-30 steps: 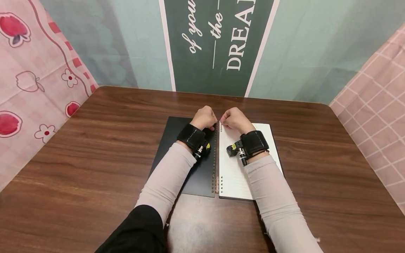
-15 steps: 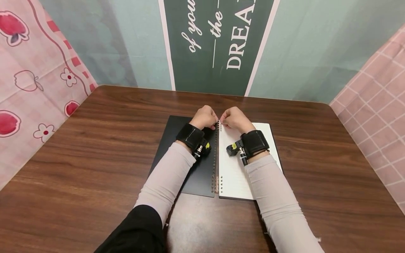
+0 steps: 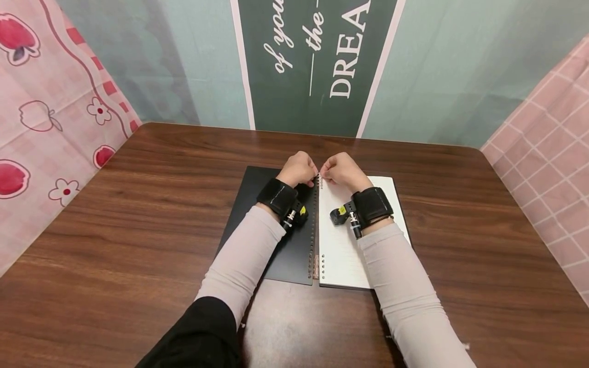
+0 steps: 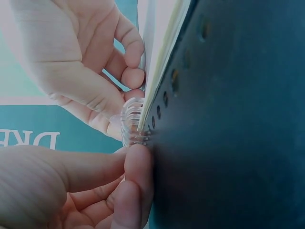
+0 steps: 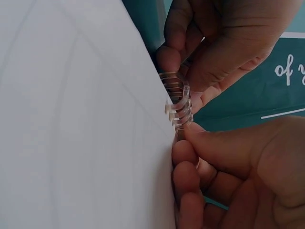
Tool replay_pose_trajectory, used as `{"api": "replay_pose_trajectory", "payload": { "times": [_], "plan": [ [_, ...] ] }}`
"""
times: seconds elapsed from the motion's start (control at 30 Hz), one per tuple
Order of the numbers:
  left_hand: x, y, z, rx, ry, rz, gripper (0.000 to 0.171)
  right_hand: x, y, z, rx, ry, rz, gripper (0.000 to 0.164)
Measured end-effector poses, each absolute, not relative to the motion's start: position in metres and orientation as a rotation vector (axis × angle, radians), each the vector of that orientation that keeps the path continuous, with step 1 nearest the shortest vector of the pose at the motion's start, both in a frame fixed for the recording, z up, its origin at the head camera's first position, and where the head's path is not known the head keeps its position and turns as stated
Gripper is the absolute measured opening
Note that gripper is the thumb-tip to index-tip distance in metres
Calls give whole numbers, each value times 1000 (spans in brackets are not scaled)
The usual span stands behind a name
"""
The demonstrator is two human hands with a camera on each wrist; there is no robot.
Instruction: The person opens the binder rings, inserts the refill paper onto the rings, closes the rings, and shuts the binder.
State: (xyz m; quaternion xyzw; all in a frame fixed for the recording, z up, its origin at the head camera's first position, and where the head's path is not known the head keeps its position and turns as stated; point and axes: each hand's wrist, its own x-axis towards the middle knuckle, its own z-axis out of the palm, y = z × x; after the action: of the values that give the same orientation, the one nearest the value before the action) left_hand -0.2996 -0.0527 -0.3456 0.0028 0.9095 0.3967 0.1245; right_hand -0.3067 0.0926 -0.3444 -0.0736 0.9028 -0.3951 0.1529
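The notebook (image 3: 330, 243) lies open on the desk (image 3: 138, 230), long axis near-to-far, its far-end clear rings (image 5: 182, 109) pinched closed-fingered by left hand (image 3: 298, 168) and right hand (image 3: 341, 169), both touching, neither evidently nearer.

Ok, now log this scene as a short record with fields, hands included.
Left hand: pinching the clear rings
Right hand: pinching the same rings, close to the left hand
Work spot: far end, between cover and pages
Black cover: opened to the left
White pages: on the right
Holes: along the cover's inner edge
Surface: brown wood-grain table
Wrists: black strap on each
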Motion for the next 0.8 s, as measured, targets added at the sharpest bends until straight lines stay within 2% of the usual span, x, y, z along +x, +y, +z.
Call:
{"api": "replay_pose_trajectory", "payload": {
  "times": [0.37,0.8],
  "plan": [
    [-295,-62,-341,76,2540,1243,14,-305,93,-344,-176,2565,-1104,12],
    [-291,-79,-326,293,2418,980,21,-304,110,-335,-287,2470,-939,12]
  ]
}}
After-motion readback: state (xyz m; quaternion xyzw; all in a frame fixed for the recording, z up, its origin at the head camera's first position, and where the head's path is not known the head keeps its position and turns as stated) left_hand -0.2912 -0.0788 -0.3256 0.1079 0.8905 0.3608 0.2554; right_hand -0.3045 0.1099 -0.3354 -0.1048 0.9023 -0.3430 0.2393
